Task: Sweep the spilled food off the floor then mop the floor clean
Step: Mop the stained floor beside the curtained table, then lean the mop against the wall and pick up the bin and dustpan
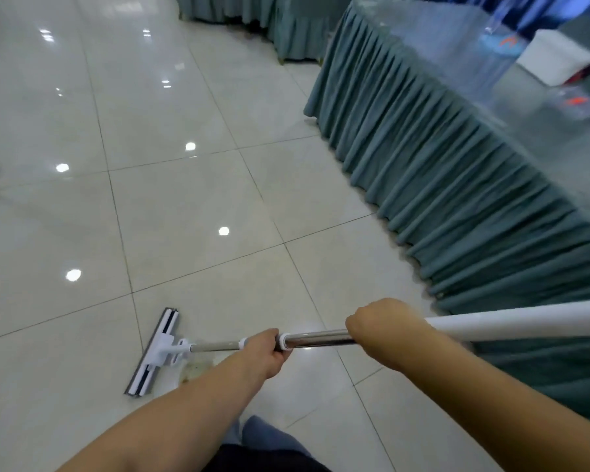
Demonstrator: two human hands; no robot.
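Note:
A mop with a flat white and grey head (154, 350) lies on the glossy white tile floor (184, 206) at the lower left. Its steel and white handle (321, 339) runs right across the view. My left hand (265, 353) grips the handle low down, near the white collar. My right hand (382, 330) grips it higher up, where the steel tube meets the white sleeve. A yellowish wet smear of food (195, 369) sits on the tile just right of the mop head, partly hidden by my left forearm.
A round table with a pleated teal skirt (440, 158) fills the right side, close to the handle. On its glass top stand a white box (556, 59) and clear bottles. More teal-skirted furniture (286, 22) stands at the back. My leg (263, 441) shows at the bottom.

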